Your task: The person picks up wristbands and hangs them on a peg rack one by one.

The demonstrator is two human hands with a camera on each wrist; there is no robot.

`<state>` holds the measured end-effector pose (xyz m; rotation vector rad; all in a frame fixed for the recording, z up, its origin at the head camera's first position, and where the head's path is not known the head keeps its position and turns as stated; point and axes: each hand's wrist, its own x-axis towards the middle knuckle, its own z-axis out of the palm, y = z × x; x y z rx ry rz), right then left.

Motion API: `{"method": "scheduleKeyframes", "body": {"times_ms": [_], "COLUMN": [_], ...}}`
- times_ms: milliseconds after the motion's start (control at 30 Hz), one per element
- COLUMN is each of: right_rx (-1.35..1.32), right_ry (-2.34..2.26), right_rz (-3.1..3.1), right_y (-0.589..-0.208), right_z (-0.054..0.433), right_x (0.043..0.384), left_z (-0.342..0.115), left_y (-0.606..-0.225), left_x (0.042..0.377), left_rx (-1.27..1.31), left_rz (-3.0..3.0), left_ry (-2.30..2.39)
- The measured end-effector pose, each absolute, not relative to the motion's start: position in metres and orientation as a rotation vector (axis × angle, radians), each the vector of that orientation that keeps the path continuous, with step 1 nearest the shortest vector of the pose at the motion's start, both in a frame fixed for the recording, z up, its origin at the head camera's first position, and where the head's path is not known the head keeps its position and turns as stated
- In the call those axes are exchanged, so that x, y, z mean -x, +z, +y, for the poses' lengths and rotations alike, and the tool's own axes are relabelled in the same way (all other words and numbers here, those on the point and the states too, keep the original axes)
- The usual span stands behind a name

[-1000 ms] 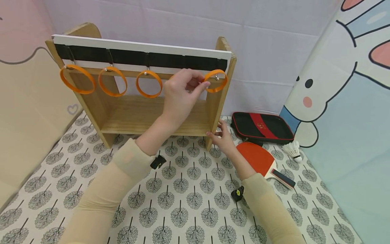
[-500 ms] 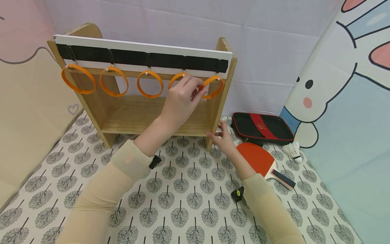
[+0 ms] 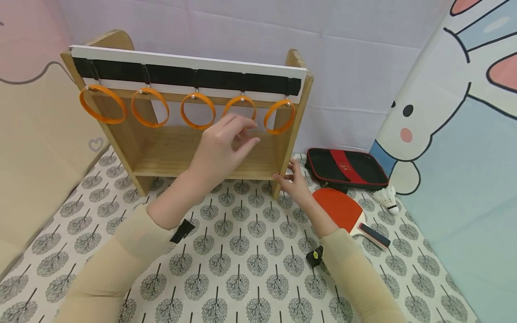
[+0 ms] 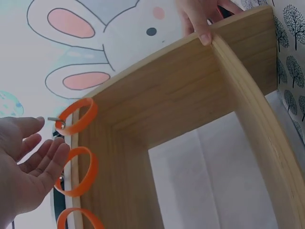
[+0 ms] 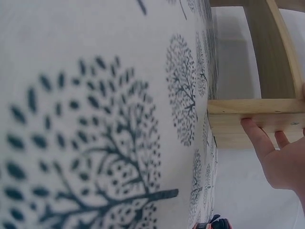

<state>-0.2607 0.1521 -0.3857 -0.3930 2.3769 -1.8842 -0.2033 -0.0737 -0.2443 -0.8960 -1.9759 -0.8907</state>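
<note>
Several orange rings hang from small metal hooks along the black-striped white strip of a wooden shelf. The rightmost ring hangs by itself on its hook. My left hand is in front of the fourth ring from the left, with thumb and fingers apart and nothing between them. In the left wrist view its fingers are loosely bent near the end ring. My right hand holds the shelf's right side board low down, thumb at the front edge and fingers against the outer face.
Right of the shelf lies a red table tennis bat with a dark handle. Behind it is a black and red case, with a shuttlecock beside it. A tree-patterned cloth covers the table. Printed curtains stand around.
My left hand has let go of the rightmost ring and drawn back down and left. That ring has swung to hang from its hook. My right hand has stayed in place.
</note>
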Motion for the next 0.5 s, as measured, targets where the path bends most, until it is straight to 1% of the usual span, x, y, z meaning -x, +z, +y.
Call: {"method": "scheduleKeyframes", "body": {"times_ms": [167, 333, 500], "right_rx": [0.391, 0.402, 0.489], "right_ry": [-1.846, -1.788, -1.601], "right_rz": [2.374, 2.387, 2.673], "right_y": [-0.383, -0.388, -0.385], "right_z": [0.155, 0.169, 0.189], "right_x": [0.260, 0.257, 0.245], "left_z": [-0.081, -0.088, -0.095], "left_y": [-0.247, -0.255, -0.269], "left_x": [0.194, 0.189, 0.183], "left_rx": [0.912, 0.909, 0.882], "left_rz": [-1.997, -2.011, -2.047], "left_ry": [-0.944, -0.930, -0.850]}}
